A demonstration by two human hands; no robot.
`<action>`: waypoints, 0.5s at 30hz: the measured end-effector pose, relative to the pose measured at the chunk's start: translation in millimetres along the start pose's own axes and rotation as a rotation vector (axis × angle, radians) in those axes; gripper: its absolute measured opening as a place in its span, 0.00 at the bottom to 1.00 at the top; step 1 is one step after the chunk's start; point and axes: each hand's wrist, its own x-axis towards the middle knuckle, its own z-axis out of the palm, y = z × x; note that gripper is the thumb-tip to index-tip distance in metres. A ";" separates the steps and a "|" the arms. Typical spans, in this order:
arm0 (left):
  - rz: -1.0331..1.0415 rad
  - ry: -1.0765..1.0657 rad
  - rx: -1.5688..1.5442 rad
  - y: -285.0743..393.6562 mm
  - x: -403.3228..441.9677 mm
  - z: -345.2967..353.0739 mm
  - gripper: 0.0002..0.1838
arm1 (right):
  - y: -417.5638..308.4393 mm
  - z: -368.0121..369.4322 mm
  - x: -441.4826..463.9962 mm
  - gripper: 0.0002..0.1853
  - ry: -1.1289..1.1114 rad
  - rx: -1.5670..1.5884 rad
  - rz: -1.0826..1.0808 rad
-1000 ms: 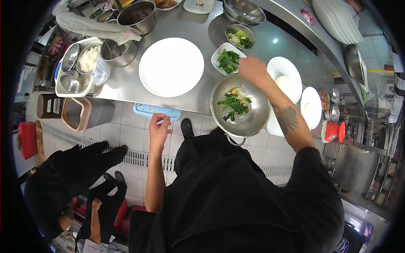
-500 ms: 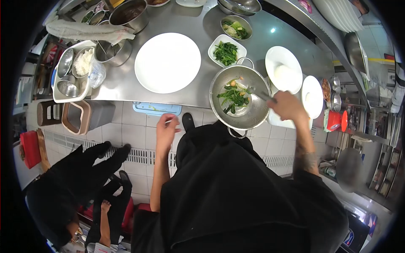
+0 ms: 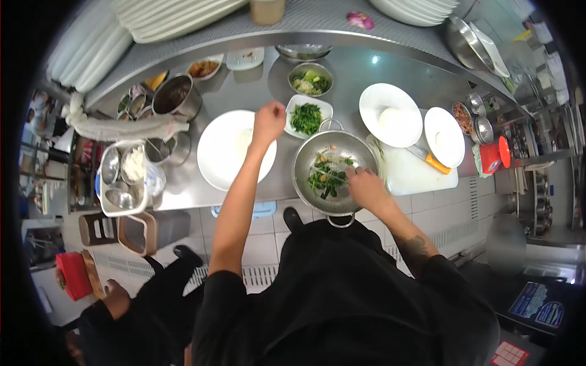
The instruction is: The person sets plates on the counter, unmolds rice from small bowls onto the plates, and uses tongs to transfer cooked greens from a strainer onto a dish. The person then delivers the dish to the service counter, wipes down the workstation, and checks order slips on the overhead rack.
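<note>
My left hand (image 3: 268, 124) is raised over the right edge of a large white plate (image 3: 213, 146), its fingers curled; anything in them is too small to make out. At the steel colander (image 3: 305, 183), which holds leafy greens (image 3: 326, 183), my right hand (image 3: 366, 188) reaches in over the right side. Its fingers are closed on a thin metal utensil, partly hidden, that touches the greens. Behind the colander stands a square white dish of cut greens (image 3: 306, 118), and beyond that a steel bowl of pale and green vegetables (image 3: 311, 80).
White plates (image 3: 390, 116) and a white cutting board (image 3: 421, 177) with an orange-handled knife (image 3: 437, 163) lie right. A bin of bowls (image 3: 125, 207) and a towel (image 3: 122, 127) are left. A shelf (image 3: 317, 30) overhangs the back; a co-worker (image 3: 146, 299) is lower left.
My left hand has gone from beyond the counter's front edge up to the plate and square dish. My right hand has moved in over the colander. The view has shifted, showing more shelf.
</note>
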 end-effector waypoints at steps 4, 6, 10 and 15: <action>-0.154 -0.136 0.267 -87.2 112.9 64.9 0.15 | -5.8 -10.1 -13.7 0.23 0.060 0.032 0.039; -0.480 -0.154 -0.359 -113.6 135.1 98.8 0.15 | 0.8 -25.6 -27.9 0.20 0.122 0.118 0.093; -0.519 -0.359 -0.488 -137.5 170.9 123.8 0.10 | 60.3 -59.7 -90.0 0.17 0.377 0.608 0.351; -0.490 -0.246 -0.409 -77.1 173.3 121.8 0.13 | 231.0 -32.1 -155.0 0.11 0.642 0.706 0.716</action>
